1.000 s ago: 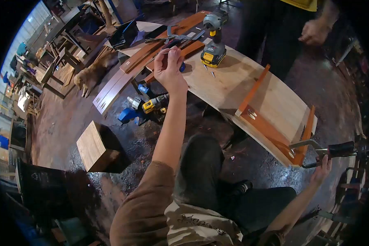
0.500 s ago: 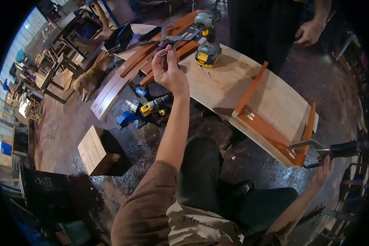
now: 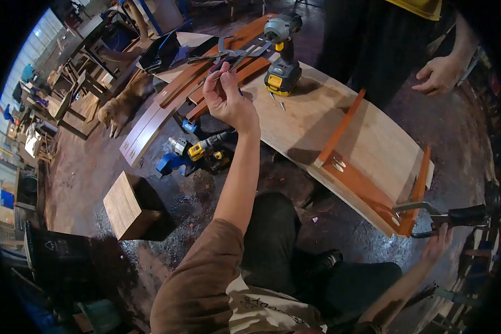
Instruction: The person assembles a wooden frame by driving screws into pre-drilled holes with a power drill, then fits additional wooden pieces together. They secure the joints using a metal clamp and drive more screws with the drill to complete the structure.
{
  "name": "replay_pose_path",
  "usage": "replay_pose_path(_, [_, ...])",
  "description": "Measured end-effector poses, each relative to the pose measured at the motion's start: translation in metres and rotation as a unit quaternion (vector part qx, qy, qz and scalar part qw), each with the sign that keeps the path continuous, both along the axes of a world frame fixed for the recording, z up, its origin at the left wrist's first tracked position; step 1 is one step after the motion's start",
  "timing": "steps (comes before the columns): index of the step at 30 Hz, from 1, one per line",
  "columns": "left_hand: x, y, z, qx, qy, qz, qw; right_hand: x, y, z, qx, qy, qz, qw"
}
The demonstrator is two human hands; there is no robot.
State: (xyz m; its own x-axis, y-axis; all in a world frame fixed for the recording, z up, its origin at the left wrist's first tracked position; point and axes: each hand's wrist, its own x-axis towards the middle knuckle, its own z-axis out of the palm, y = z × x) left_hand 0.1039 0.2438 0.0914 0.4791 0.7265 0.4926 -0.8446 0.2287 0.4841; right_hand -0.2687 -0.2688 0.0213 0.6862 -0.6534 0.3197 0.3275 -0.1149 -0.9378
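My left hand point(image 3: 228, 103) is raised over the near edge of the wooden panel point(image 3: 295, 125), its thumb and fingers pinched on something small that I cannot make out. Behind the fingertips lie metal clamps point(image 3: 245, 53). At the panel's right end, my right hand point(image 3: 437, 245) has its fingers on a bar clamp point(image 3: 420, 206) below the black handle. The clamp sits against an orange-brown frame piece point(image 3: 420, 192). An impact driver point(image 3: 283, 53) stands upright on the panel, with two small bits point(image 3: 282, 106) beside it.
A co-worker's hand point(image 3: 442, 75) hangs beyond the panel. Reddish boards point(image 3: 178, 92) lie at the panel's left. On the floor are a wooden block point(image 3: 125, 206), a yellow-and-black drill point(image 3: 200, 149) with blue tools, and a dog point(image 3: 122, 108) farther back.
The co-worker's hand has moved right and slightly down. The panel's right end and the clamp appear a little lower. My left hand keeps its pinch, nearly in place.
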Motion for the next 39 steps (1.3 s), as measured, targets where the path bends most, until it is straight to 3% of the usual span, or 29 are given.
replay_pose_path(12, [0.004, -0.004, -0.002, 0.012, -0.007, 0.009, 1.0, -0.003, 0.004, 0.003, 0.001, 0.019, -0.029, 0.999])
replay_pose_path(16, [0.013, 0.002, -0.01, 0.125, -0.017, 0.144, 0.981, 0.0, 0.02, 0.017, 0.008, 0.024, -0.016, 1.0])
replay_pose_path(18, [0.02, 0.009, -0.015, 0.184, -0.011, 0.222, 0.957, -0.01, -0.027, -0.024, -0.073, 0.058, -0.043, 0.995])
replay_pose_path(19, [0.025, 0.016, -0.021, 0.21, 0.013, 0.249, 0.945, -0.026, -0.068, -0.059, 0.003, 0.038, -0.035, 0.999])
replay_pose_path(21, [0.025, 0.025, -0.023, 0.327, 0.051, 0.342, 0.88, -0.015, -0.017, -0.019, 0.063, -0.093, 0.01, 0.994])
replay_pose_path(22, [0.01, 0.003, -0.005, 0.246, -0.005, 0.281, 0.928, 0.005, 0.021, 0.019, 0.036, 0.011, -0.046, 0.998])
replay_pose_path(23, [0.028, 0.001, -0.014, 0.145, -0.129, 0.193, 0.962, 0.007, 0.026, 0.023, 0.025, 0.009, -0.04, 0.999])
replay_pose_path(24, [0.022, 0.001, -0.014, 0.156, -0.137, 0.121, 0.971, 0.011, 0.029, 0.024, 0.018, 0.002, -0.025, 1.0])
replay_pose_path(25, [0.014, 0.005, -0.012, 0.156, -0.137, 0.114, 0.972, 0.015, 0.033, 0.025, 0.019, 0.003, -0.031, 0.999])
replay_pose_path(27, [0.005, 0.003, -0.009, 0.257, 0.069, 0.277, 0.923, 0.013, 0.036, 0.029, 0.038, 0.005, -0.023, 0.999])
replay_pose_path(28, [0.013, 0.004, -0.012, 0.201, 0.024, 0.236, 0.95, 0.012, 0.033, 0.027, 0.029, -0.007, -0.003, 1.0])
replay_pose_path(32, [0.009, 0.01, -0.01, 0.214, 0.061, 0.236, 0.946, 0.014, 0.032, 0.025, 0.033, -0.005, -0.004, 0.999])
replay_pose_path(35, [0.01, 0.021, -0.009, 0.303, 0.13, 0.334, 0.883, 0.019, 0.029, 0.026, 0.042, -0.016, 0.021, 0.999])
replay_pose_path(37, [0.01, 0.017, -0.011, 0.223, 0.072, 0.202, 0.951, 0.014, 0.027, 0.027, 0.034, 0.007, 0.009, 0.999])
replay_pose_path(38, [0.009, 0.017, -0.011, 0.225, 0.07, 0.21, 0.949, 0.015, 0.025, 0.025, 0.037, 0.004, 0.017, 0.999])
replay_pose_path(39, [0.008, 0.014, -0.012, 0.193, 0.057, 0.154, 0.967, 0.013, 0.023, 0.024, 0.037, 0.002, 0.018, 0.999])
